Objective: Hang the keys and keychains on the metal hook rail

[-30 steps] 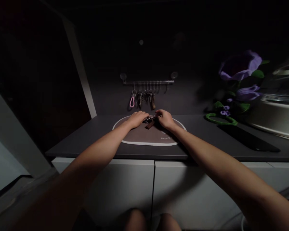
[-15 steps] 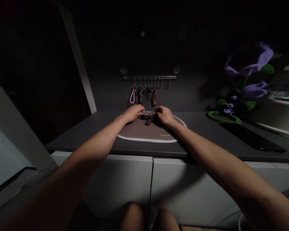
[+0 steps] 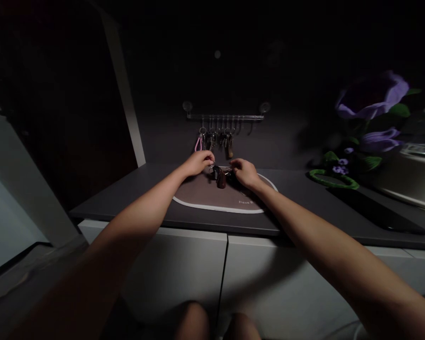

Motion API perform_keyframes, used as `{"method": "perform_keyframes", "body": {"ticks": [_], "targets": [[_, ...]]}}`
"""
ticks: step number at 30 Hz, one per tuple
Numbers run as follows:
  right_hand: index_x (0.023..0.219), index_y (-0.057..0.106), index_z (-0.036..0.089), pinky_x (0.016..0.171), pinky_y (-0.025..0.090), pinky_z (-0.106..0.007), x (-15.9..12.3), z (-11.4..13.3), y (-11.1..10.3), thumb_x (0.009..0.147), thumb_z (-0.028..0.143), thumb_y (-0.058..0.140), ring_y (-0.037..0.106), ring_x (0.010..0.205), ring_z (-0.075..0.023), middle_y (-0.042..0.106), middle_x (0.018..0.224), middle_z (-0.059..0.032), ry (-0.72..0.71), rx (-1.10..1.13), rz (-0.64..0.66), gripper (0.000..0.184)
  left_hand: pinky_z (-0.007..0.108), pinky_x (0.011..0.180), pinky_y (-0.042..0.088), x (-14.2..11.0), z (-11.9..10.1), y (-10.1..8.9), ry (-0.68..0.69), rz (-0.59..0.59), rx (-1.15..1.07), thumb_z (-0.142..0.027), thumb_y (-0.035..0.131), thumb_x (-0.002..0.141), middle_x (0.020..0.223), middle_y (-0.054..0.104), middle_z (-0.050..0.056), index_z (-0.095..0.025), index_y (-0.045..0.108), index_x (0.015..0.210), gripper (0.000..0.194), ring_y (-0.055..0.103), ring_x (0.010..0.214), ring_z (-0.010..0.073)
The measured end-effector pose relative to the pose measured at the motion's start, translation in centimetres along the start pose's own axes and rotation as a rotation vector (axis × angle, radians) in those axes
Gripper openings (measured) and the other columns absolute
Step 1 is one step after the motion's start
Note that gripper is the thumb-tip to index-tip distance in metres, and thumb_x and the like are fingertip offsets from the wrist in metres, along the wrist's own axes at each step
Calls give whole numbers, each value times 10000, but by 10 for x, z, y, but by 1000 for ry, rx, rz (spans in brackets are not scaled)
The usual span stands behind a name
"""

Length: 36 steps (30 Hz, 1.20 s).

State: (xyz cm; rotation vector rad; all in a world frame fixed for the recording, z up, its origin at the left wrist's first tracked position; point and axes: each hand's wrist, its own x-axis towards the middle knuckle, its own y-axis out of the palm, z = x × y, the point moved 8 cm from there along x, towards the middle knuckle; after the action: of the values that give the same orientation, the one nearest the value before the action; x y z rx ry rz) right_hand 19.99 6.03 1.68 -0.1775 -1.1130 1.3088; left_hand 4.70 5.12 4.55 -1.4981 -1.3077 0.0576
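Between my two hands hangs a bunch of keys (image 3: 216, 173) with a dark brown fob (image 3: 221, 180), just above a brown oval mat (image 3: 212, 200) with a white edge. My left hand (image 3: 199, 163) is closed in a pinch on the ring at the bunch's left side. My right hand (image 3: 244, 171) is closed at its right side, fingers on a thin metal piece of the same bunch. The exact finger contact is small and dim. Behind, several key bunches (image 3: 212, 139) hang from a clear hook rail (image 3: 226, 117) on the wall, one with a pink loop (image 3: 198, 143).
The mat lies on a dark grey countertop (image 3: 127, 189) above white cabinet doors (image 3: 184, 264). At the right stand purple flowers (image 3: 380, 139), a green ring (image 3: 333, 179), a flat black object (image 3: 375, 210) and a pale rounded appliance (image 3: 411, 174). A dark doorway is at the left.
The brown fob has swung from slanting to hanging nearly upright, and the bunch sits slightly raised between my hands. The whole view has shifted a little.
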Motion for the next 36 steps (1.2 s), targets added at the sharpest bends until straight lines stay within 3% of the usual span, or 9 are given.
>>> {"method": "perform_keyframes", "body": {"ticks": [8,15,23,28,32,36], "targets": [[993,622,153,862,436,-311,-2,10,-7,773,145,487,594,921,-162,652,1006,-80,-55,137,-49,259,279,694,485,-2,15,4,-292,-81,-616,-91,569,743,653,549,-12,-105,553,781,43,546,604,68],[1076,536,176,820,434,-327,-8,25,-27,849,332,412,567,866,-165,625,964,-70,-144,247,-189,302,312,788,522,-4,22,5,-422,-191,-888,-36,579,723,675,581,2,-97,549,736,69,591,646,75],[1042,529,190,838,421,-330,-30,57,-48,827,367,464,513,903,-181,541,1017,-92,-404,119,-406,286,360,822,514,-7,20,10,-461,-228,-1055,-26,574,727,630,574,5,-86,557,680,79,576,628,70],[1049,557,195,878,410,-328,-32,67,-42,808,342,508,511,972,-191,544,1054,-94,-488,65,-337,287,344,818,511,-8,16,10,-461,-232,-1108,-16,552,737,632,587,12,-82,559,672,93,586,632,75],[983,614,211,854,419,-302,-24,59,-28,831,300,480,548,930,-172,608,983,-69,-442,82,-203,222,313,798,505,-7,12,11,-440,-187,-1090,-52,574,736,662,605,13,-91,575,717,43,591,662,78],[911,648,199,818,430,-292,-18,44,-25,820,295,492,573,869,-167,651,925,-62,-309,147,-199,205,278,737,482,-7,16,7,-450,-170,-947,-103,617,710,728,642,35,-106,616,778,68,594,682,89]]}}
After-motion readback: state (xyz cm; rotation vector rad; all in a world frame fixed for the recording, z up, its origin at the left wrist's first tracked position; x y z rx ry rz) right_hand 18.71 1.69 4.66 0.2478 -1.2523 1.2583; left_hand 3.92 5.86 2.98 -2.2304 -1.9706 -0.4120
